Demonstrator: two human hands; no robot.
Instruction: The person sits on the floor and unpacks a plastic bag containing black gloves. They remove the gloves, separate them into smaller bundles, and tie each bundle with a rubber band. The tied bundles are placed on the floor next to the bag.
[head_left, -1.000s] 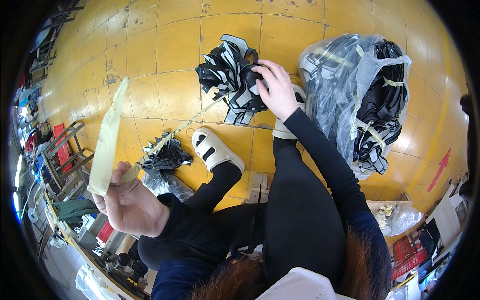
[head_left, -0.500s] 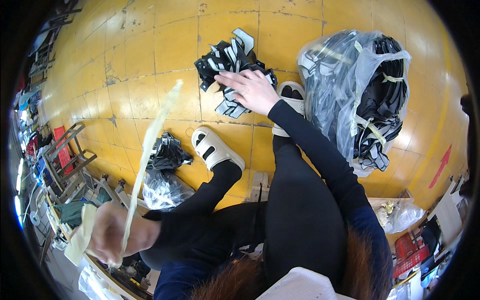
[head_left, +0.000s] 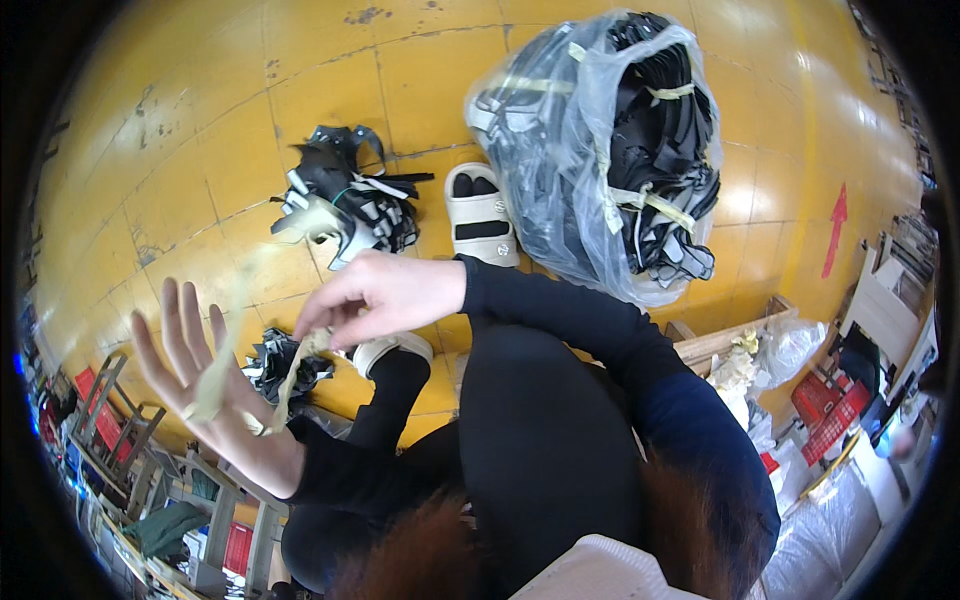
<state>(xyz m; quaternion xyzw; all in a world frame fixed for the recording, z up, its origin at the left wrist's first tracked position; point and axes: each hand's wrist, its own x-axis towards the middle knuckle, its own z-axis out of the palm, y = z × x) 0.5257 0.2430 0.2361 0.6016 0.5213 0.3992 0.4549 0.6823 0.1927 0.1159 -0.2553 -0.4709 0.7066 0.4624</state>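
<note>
My left hand is raised at the left with its fingers stretched apart. A pale yellow strip runs across its palm, and its blurred upper length trails upward. My right hand pinches the strip between thumb and fingers, just right of the left hand. Beyond both hands, a loose pile of black and grey-white cut pieces lies on the floor, with a thin green tie across it. A smaller bundle of black pieces lies below, partly hidden by my hands.
A clear plastic bag packed with black pieces, some bound with yellow strips, stands right of my sandal. A wooden crate and red basket sit at the right. Wooden stools stand at the left.
My right hand has left the black pile and come over to the strip, pinching it. My left hand has moved up and spread its fingers. The view has shifted to the right.
</note>
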